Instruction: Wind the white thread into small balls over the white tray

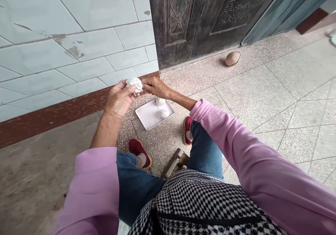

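White & crumpled-looking, the ball (134, 85) is up off the floor (210, 103) in the L hand (117, 100), gripped btwn thumb & fingers, w/ the thumb over its near side. R hand (158, 87) is right next to it, palm down, fingers bent & drawn together at the ball's R edge; can't tell if they pinch a bit of it or just touch.

Below the hands, a pale tray (145, 114) sits on the speckled floor, at an angle, nr the wall (78, 46). 2 more white lumps in it, both twd its R side: far lump (160, 102), partly behind the R wrist in this view, & near lump (163, 113).

Red shoes, L shoe (135, 147) & R shoe (187, 123), are planted on the near side of the tray, well apart. Wooden stool (172, 165) shows btwn the legs, partly hidden by a B&W checked apron (194, 200). Jeans (206, 154) blue, sleeves (236, 137) lilac.

Wall = pale tiles, chipped in spots, w/ a red-brown base strip (52, 120). Dark carved door (183, 18) to its R, then a teal curtain (283, 14). Brownish oval thing (232, 58) on the floor nr the door; can't tell what.
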### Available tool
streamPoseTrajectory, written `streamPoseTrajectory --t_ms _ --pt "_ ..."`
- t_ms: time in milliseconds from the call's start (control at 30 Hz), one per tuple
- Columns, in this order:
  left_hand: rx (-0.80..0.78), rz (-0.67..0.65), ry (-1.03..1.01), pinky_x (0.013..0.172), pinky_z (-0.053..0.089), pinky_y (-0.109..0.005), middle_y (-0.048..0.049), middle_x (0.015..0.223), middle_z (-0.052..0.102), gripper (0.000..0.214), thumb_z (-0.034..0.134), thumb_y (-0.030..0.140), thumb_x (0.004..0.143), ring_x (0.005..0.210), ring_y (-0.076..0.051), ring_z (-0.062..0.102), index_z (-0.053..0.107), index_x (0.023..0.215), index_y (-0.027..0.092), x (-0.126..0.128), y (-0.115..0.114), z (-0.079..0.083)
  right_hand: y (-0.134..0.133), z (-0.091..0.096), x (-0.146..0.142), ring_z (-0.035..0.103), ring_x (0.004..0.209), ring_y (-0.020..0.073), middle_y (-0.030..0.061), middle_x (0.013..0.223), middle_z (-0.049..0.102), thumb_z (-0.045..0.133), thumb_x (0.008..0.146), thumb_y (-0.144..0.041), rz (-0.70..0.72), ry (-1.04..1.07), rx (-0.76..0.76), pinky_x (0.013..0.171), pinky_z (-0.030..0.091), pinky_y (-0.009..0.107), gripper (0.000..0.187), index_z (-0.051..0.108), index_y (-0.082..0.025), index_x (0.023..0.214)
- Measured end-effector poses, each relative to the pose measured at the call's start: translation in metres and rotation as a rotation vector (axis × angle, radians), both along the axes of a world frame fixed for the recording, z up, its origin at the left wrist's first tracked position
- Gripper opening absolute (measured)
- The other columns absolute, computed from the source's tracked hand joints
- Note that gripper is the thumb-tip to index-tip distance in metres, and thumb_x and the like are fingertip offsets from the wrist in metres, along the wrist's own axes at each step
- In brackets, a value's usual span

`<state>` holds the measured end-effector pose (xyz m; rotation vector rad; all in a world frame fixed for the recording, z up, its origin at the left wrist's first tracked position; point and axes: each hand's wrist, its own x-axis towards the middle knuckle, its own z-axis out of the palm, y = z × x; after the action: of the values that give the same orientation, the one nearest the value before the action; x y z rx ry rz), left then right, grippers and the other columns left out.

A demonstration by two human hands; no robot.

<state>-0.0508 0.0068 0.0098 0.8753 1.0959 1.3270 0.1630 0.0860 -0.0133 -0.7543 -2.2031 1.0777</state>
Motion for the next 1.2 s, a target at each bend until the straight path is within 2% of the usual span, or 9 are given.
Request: streamPoseTrajectory --t_ms 233,333,467,567,767,900,967,1100,1200 --pt "0.054 0.220 0.342 0.064 0.061 -0.027 -0.0048 0.096 0.085 0.050 0.110 0.019 0.060 0.084 -0.023 0.078 0.076 0.097 0.025 -0.019 0.010 -0.011 -0.024 0.011 -0.005 0.057 0.083 0.0160 -0.0025 0.083 0.062 0.067 0.132 -0.018 0.238 -0.050 -0.134 0.081 0.043 0.030 0.033 0.070 -0.018 0.099" --pt "0.052 0.073 0.393 0.071 0.063 -0.030 -0.0054 0.096 0.086 0.053 0.116 0.024 0.059 0.086 -0.024 0.078 0.081 0.099 0.024 -0.020 0.003 -0.007 -0.014 0.013 -0.003 0.048 0.076 0.0150 -0.0050 0.077 0.055 0.071 0.134 -0.026 0.171 0.124 -0.200 0.072 0.040 0.027 0.038 0.066 -0.020 0.097" --pt "0.028 -0.222 0.349 0.075 0.065 -0.034 -0.0108 0.103 0.089 0.051 0.118 0.037 0.068 0.091 -0.027 0.081 0.089 0.107 0.021 -0.010 -0.014 0.007 0.005 0.011 0.005 0.040 0.075 0.0166 -0.0057 0.075 0.052 0.092 0.126 -0.047 0.045 0.244 -0.295 0.064 0.037 0.030 0.057 0.054 -0.028 0.089" --pt "0.037 -0.268 0.253 0.075 0.066 -0.035 -0.0115 0.104 0.088 0.049 0.118 0.036 0.071 0.092 -0.028 0.082 0.089 0.107 0.021 -0.005 -0.018 0.014 0.010 0.007 0.005 0.038 0.073 0.0146 -0.0080 0.073 0.048 0.097 0.124 -0.051 0.021 0.249 -0.320 0.062 0.033 0.029 0.065 0.049 -0.029 0.086" --pt "0.057 -0.028 0.037 0.077 0.073 -0.033 -0.0088 0.107 0.088 0.050 0.114 0.023 0.066 0.097 -0.026 0.083 0.076 0.099 0.025 -0.012 -0.006 0.009 -0.009 0.006 -0.003 0.051 0.076 0.0117 -0.0062 0.075 0.058 0.067 0.133 -0.016 0.033 0.063 -0.212 0.076 0.039 0.030 0.043 0.066 -0.019 0.091" --pt "0.032 0.198 0.071 0.073 0.069 -0.028 -0.0020 0.096 0.085 0.053 0.105 0.016 0.057 0.090 -0.023 0.081 0.074 0.099 0.026 -0.017 0.003 0.002 -0.028 0.009 -0.008 0.059 0.084 0.0139 -0.0026 0.083 0.066 0.069 0.130 -0.013 0.188 -0.017 -0.121 0.084 0.043 0.031 0.035 0.072 -0.016 0.095" --pt "0.056 0.236 0.180 0.072 0.064 -0.026 -0.0001 0.093 0.084 0.054 0.103 0.017 0.054 0.087 -0.021 0.078 0.078 0.101 0.026 -0.018 0.004 -0.001 -0.030 0.011 -0.010 0.058 0.084 0.0145 -0.0024 0.083 0.064 0.072 0.129 -0.015 0.242 0.001 -0.105 0.082 0.042 0.030 0.036 0.069 -0.017 0.093" --pt "0.081 0.047 0.435 0.074 0.061 -0.031 -0.0038 0.094 0.086 0.050 0.111 0.027 0.059 0.084 -0.023 0.075 0.086 0.101 0.024 -0.017 -0.002 -0.002 -0.017 0.014 -0.005 0.052 0.081 0.0153 -0.0033 0.083 0.060 0.071 0.134 -0.028 0.147 0.121 -0.127 0.076 0.039 0.029 0.038 0.069 -0.019 0.097" --pt "0.057 -0.140 0.460 0.080 0.064 -0.036 -0.0068 0.101 0.090 0.052 0.116 0.034 0.062 0.089 -0.027 0.078 0.090 0.106 0.023 -0.012 -0.012 0.005 -0.001 0.013 0.001 0.049 0.080 0.0147 -0.0039 0.082 0.057 0.072 0.134 -0.030 0.034 0.145 -0.145 0.074 0.037 0.028 0.044 0.062 -0.021 0.092"
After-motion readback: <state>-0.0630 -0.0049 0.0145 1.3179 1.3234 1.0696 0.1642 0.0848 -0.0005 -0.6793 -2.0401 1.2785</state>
